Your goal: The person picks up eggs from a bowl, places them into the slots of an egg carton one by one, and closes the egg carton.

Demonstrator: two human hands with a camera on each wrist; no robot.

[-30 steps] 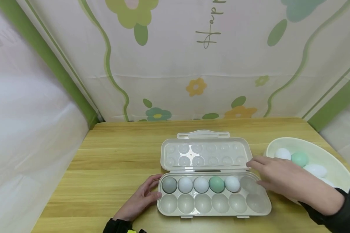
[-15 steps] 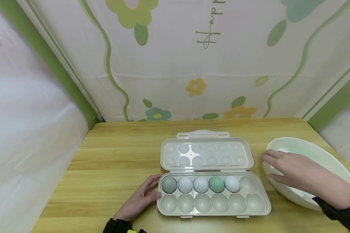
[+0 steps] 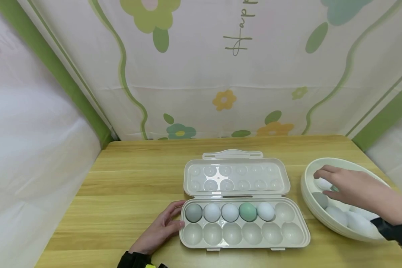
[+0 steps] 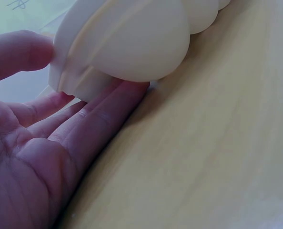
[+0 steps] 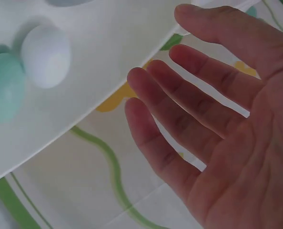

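An egg carton (image 3: pixel 232 233) lies with its clear lid (image 3: pixel 238 175) folded back. Its far row holds a grey egg (image 3: pixel 194 213), two white eggs, a green egg (image 3: pixel 248 211) and another white egg (image 3: pixel 266 211), from left to right. My left hand (image 3: pixel 161 227) grips the carton's left end; in the left wrist view the thumb touches the rim and the fingers reach underneath. My right hand (image 3: pixel 353 188), fingers relaxed and apart, hovers over a pale bowl (image 3: pixel 328 162) of loose eggs. Nothing lies in its palm (image 5: pixel 241 157) in the right wrist view.
In the bowl are a grey egg (image 3: pixel 320 200), a white egg (image 5: pixel 46 56), a green egg (image 5: pixel 5 88) and more white ones. The wooden table (image 3: pixel 134 175) extends to the left. A flower-printed curtain (image 3: pixel 187 74) hangs along its back edge.
My right hand has moved right, from beside the carton's right end to over the bowl. The left hand keeps its place. The eggs in the carton look the same.
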